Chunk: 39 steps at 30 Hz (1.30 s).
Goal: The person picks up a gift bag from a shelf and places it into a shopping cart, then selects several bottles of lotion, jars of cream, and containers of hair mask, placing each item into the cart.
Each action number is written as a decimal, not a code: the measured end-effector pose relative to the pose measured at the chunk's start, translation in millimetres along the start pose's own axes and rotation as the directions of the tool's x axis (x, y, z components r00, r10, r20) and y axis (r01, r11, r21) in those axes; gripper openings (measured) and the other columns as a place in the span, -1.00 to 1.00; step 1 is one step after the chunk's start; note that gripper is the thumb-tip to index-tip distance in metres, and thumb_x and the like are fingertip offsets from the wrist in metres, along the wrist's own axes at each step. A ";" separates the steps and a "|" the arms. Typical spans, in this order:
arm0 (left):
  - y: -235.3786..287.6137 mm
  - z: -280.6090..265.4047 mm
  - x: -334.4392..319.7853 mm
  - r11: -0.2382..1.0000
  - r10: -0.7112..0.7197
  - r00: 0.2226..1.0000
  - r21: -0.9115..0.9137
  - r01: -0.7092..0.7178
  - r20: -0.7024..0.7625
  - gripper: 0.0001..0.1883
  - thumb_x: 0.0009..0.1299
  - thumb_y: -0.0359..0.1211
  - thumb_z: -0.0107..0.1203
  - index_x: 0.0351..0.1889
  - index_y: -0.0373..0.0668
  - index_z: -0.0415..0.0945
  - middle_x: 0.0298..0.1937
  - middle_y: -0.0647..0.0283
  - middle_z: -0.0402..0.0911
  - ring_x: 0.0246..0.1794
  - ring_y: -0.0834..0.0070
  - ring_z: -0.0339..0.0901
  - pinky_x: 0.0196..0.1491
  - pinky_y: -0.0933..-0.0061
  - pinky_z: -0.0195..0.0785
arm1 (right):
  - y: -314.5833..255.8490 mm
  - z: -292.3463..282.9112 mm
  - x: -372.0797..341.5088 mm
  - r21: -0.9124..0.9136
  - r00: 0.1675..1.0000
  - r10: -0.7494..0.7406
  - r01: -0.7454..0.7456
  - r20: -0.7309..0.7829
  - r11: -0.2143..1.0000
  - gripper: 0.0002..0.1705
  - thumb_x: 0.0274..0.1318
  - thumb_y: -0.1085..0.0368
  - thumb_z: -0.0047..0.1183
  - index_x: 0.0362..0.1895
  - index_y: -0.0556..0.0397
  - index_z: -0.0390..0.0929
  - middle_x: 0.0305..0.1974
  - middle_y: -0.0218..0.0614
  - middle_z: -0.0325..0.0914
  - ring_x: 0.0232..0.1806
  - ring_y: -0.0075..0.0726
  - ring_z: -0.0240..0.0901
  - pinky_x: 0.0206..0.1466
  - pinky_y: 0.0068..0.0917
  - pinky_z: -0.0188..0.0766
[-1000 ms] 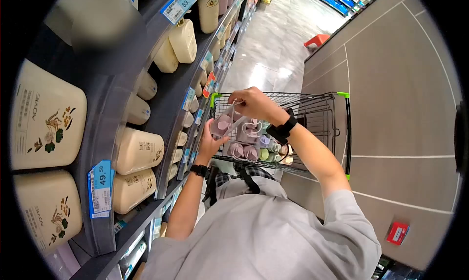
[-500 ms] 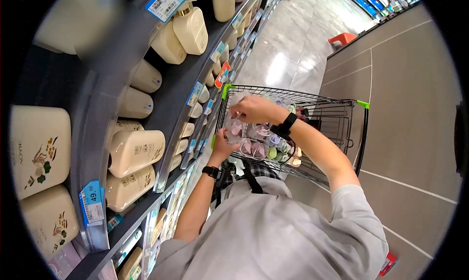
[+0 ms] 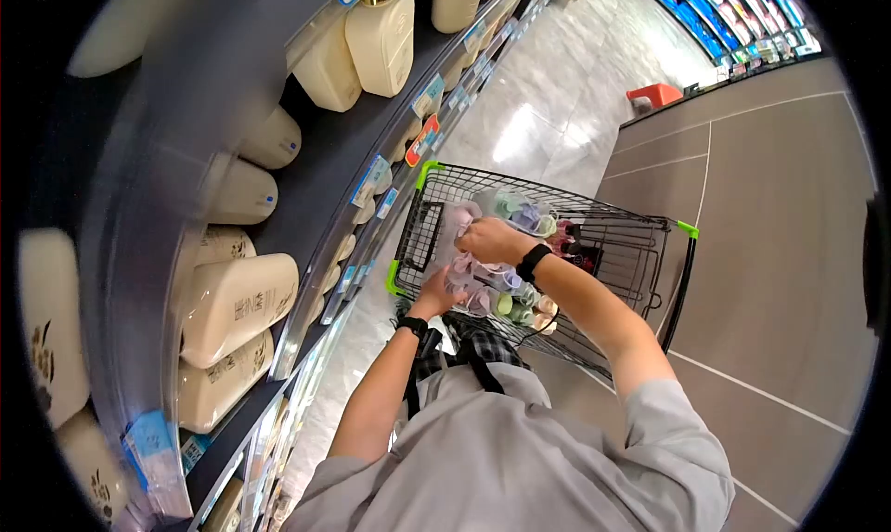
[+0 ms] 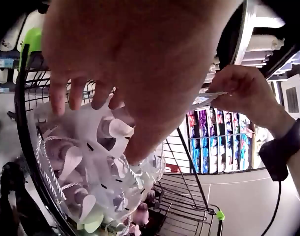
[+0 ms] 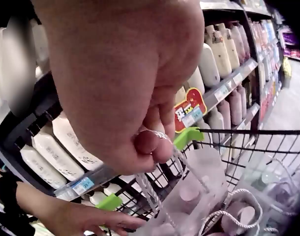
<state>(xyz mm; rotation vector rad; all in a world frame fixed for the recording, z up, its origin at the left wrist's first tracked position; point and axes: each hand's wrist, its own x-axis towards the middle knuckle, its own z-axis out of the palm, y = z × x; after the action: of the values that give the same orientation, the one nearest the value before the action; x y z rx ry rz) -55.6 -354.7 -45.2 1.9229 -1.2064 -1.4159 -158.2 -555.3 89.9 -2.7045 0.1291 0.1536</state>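
Beneath the right grip [image 5: 125, 88] sits a translucent bag [image 5: 199, 177], its rope [image 5: 165, 138] pinched

Glossy grey floor [image 3: 575, 86], dark shelving [image 3: 327, 165]

Bag [image 5: 204, 164]: frosted, translucent plastic, smooth, some creasing. Cord handle [image 5: 189, 168]: white twisted rope, ridged. Cart [image 3: 650, 258]: black metal wire; corner caps [image 3: 688, 228] green plastic, smooth. Cream bottle [image 3: 239, 309]: smooth glossy plastic, bright highlights. Pump bottle [image 3: 380, 49]: same gloss, shiny gold-toned collar. Shelf [image 3: 343, 151]: dark, mostly matt; front edging clear, shiny plastic. Price tag [image 5: 83, 185]: looks like printed paper. Shirt [image 3: 520, 448]: matt grey cloth, soft folds. Floor [image 3: 529, 123]: polished, marbled, reflective. Large grey tiles [image 3: 780, 216]: duller, smooth, pale joints.
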 end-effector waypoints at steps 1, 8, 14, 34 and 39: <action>-13.8 11.6 7.4 0.993 0.029 0.999 0.115 -0.025 -0.035 -0.03 0.09 0.01 0.39 0.38 -0.30 0.23 0.31 -0.14 0.41 0.30 0.03 0.40 0.31 0.19 0.29 | 5.6 6.4 -2.6 0.000 1.000 -0.001 0.001 0.010 1.000 -0.84 -0.17 0.38 0.13 -0.37 -0.03 0.62 -0.49 -0.20 0.60 -0.35 0.00 0.59 -0.27 -0.15 0.49; -14.3 14.0 17.0 0.982 0.063 0.998 0.176 -0.062 -0.003 -0.03 0.13 -0.02 0.37 0.42 -0.30 0.18 0.29 -0.16 0.42 0.29 -0.06 0.40 0.33 0.15 0.25 | 28.7 35.4 -16.3 0.050 0.980 0.181 -0.185 0.077 0.981 -0.86 -0.05 0.36 0.07 -0.34 -0.10 0.63 -0.41 -0.20 0.63 -0.25 -0.04 0.59 -0.19 -0.17 0.51; -0.6 3.0 20.6 0.994 -0.010 0.999 0.112 0.004 0.051 -0.13 0.18 -0.12 0.34 0.39 -0.33 0.22 0.34 -0.18 0.36 0.34 -0.03 0.33 0.35 0.15 0.22 | 40.3 36.9 -18.1 0.000 0.965 0.261 -0.261 -0.025 0.965 -0.86 -0.05 0.36 0.07 -0.33 -0.03 0.59 -0.41 -0.18 0.62 -0.30 -0.04 0.60 -0.15 -0.17 0.48; 23.3 -42.1 -41.9 0.892 0.081 0.983 0.428 -0.144 0.162 -0.48 0.30 -0.13 0.18 0.15 -0.21 0.48 0.11 -0.06 0.55 0.14 -0.02 0.48 0.16 0.03 0.38 | -40.5 109.8 -186.9 0.415 0.657 0.749 -0.660 -0.085 0.626 -0.63 -0.05 0.26 0.21 -0.10 0.09 0.61 -0.03 -0.01 0.55 0.00 0.15 0.49 0.02 -0.07 0.44; -9.9 -36.5 -62.8 0.791 -0.044 0.924 0.579 -0.200 0.379 -0.42 0.29 -0.11 0.20 0.19 -0.26 0.44 0.26 -0.01 0.47 0.26 0.03 0.41 0.22 0.02 0.36 | -103.0 160.6 -278.2 0.226 0.351 0.930 -0.920 0.110 0.321 -0.57 0.19 -0.05 0.11 -0.11 0.04 0.65 -0.12 -0.13 0.57 0.06 0.05 0.43 0.14 -0.08 0.34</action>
<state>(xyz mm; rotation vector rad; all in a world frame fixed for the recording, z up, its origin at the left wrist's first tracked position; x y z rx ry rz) -23.4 -300.9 -7.1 1.9962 -2.1252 -1.5142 -435.9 -376.0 22.6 -2.0005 1.6327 0.3819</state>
